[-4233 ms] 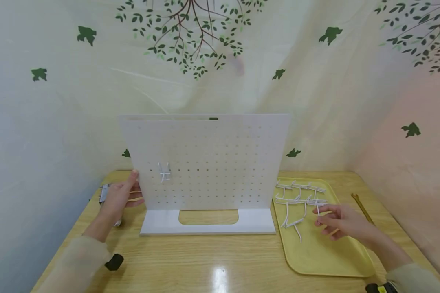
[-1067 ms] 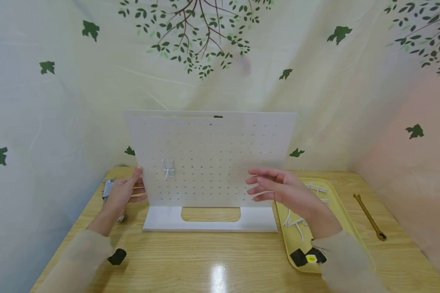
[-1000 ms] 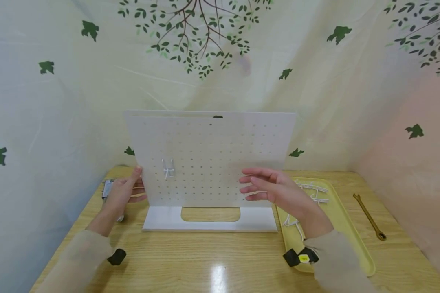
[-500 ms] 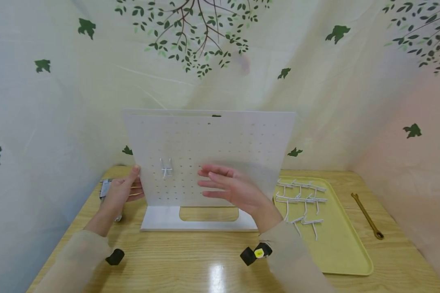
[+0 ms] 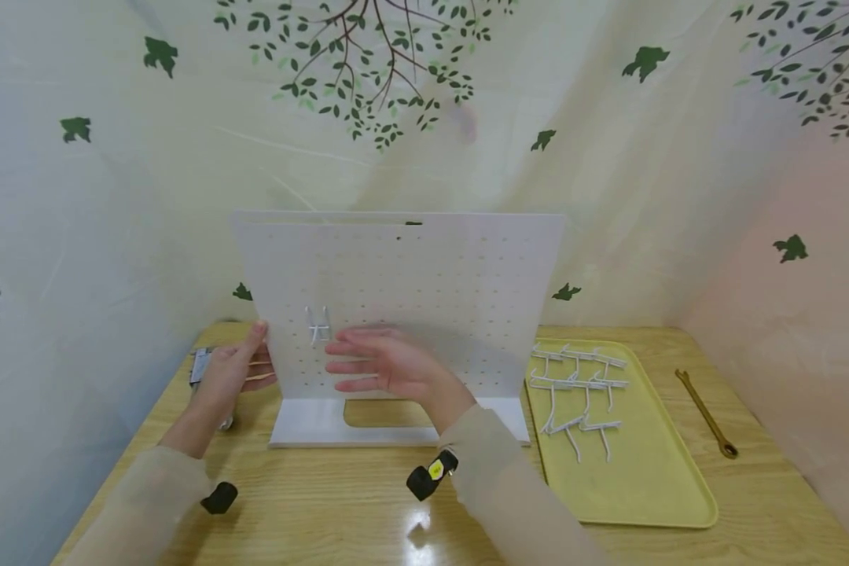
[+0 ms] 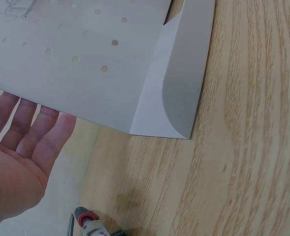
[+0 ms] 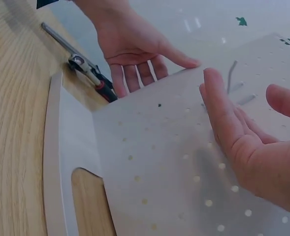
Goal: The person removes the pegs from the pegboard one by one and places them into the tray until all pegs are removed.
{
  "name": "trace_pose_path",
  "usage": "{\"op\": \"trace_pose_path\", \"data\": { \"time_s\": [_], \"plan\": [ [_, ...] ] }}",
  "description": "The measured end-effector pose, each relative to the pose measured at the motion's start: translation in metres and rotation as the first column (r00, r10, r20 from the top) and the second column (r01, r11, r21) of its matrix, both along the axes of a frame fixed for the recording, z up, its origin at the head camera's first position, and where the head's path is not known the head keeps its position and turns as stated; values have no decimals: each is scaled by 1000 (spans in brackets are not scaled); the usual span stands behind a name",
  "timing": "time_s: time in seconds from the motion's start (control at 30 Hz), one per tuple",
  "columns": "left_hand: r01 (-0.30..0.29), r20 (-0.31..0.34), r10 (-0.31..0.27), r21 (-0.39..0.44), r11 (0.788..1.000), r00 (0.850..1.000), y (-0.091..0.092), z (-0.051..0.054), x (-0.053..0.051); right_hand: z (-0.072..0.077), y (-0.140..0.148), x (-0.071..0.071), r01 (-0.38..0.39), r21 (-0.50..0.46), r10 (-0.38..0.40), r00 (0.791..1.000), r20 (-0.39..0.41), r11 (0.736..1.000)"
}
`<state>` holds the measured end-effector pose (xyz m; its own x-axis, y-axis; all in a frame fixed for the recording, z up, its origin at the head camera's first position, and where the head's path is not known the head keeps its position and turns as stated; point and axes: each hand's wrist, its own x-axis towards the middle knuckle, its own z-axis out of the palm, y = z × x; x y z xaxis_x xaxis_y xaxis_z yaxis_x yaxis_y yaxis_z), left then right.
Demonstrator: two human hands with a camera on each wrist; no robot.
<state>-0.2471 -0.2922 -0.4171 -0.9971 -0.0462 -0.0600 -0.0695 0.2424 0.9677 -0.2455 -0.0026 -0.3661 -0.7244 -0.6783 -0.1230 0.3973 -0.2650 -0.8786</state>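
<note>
A white pegboard [image 5: 453, 275] stands upright on its white base on the wooden table. My left hand [image 5: 229, 377] grips its left edge, thumb at the front side and fingers behind; the left wrist view shows those fingers [image 6: 51, 132] at the back. One white wire double hook [image 5: 318, 334] hangs on the board's left part. Close to this hook, on its right, my right hand [image 5: 396, 365] is held before the board, fingers extended and nothing in them. In the right wrist view the right hand's thumb [image 7: 282, 101] stands apart from its fingers, the hook's prong partly hidden behind.
A yellow tray [image 5: 651, 491] with several white wire hooks [image 5: 576, 385] lies right of the board. Beyond it is a gold-coloured combination wrench [image 5: 707, 417]. Behind the left hand lie metal tools, among them a ratchet [image 7: 80, 64] beside a red-and-black handle [image 7: 105, 91]. Fabric walls surround the table.
My right hand has left the hooks in the tray and moved left across the board, up to the mounted hook. The left hand keeps its grip on the board's edge.
</note>
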Motion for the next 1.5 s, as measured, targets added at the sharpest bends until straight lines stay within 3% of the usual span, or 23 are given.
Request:
{"op": "trace_pose_path", "data": {
  "time_s": [0.27, 0.73, 1.1, 1.5],
  "plan": [
    [-4, 1, 4, -17, 1000, 1000, 1, 1, -1, -2, -25, -4, -18, -16, 19, 997, 72, 1000],
    [13, -1, -13, 1, 1000, 1000, -6, -3, -2, 1, -46, -5, 49, 37, -53, 992, 112, 998],
    [10, -1, -10, -16, 1000, 1000, -3, -4, -2, 2, -52, -5, 98, 57, -104, 986, 126, 994],
    [1, -4, -1, -38, 999, 1000, 1, 0, 1, 2, -49, -4, 78, 80, -85, 992, 90, 994]
  ]
}}
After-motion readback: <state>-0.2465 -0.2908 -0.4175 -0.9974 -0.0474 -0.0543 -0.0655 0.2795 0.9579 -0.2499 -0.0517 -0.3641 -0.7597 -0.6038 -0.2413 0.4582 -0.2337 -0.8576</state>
